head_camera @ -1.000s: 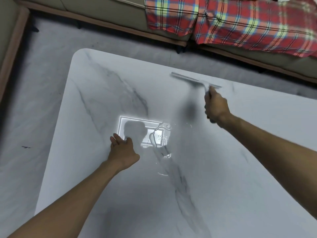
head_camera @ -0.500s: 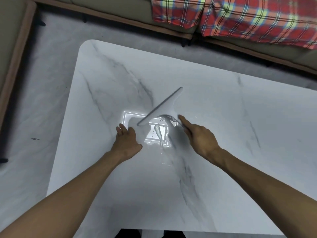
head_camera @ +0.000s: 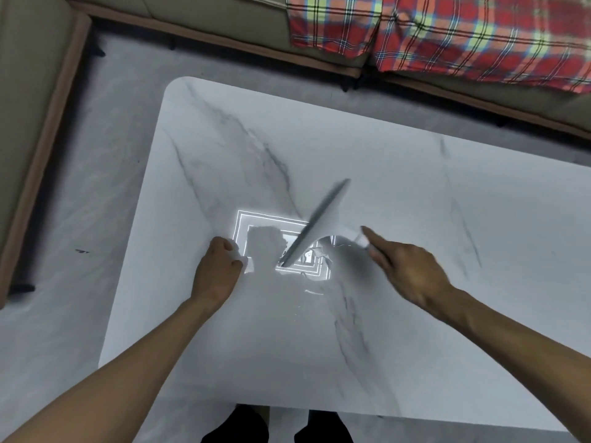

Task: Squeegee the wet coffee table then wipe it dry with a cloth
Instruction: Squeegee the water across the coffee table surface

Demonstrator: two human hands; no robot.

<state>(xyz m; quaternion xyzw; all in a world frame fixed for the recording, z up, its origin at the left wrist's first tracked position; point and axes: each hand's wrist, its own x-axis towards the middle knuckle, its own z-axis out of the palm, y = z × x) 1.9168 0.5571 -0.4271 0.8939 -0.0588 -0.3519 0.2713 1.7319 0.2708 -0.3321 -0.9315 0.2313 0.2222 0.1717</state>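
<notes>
On the coffee table (head_camera: pixel 415 199), the right hand (head_camera: pixel 412 273) grips the squeegee (head_camera: pixel 315 228), blade left of it.

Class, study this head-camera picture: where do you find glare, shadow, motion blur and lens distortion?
Head view: glare is the bright rectangular ceiling-light reflection on the glossy white marble coffee table, with a dark head-shaped silhouette inside it; motion blur smears the grey squeegee blade and the right hand; the left hand is sharper; wide-angle distortion bends the table edges and the beige sofa base.
</notes>
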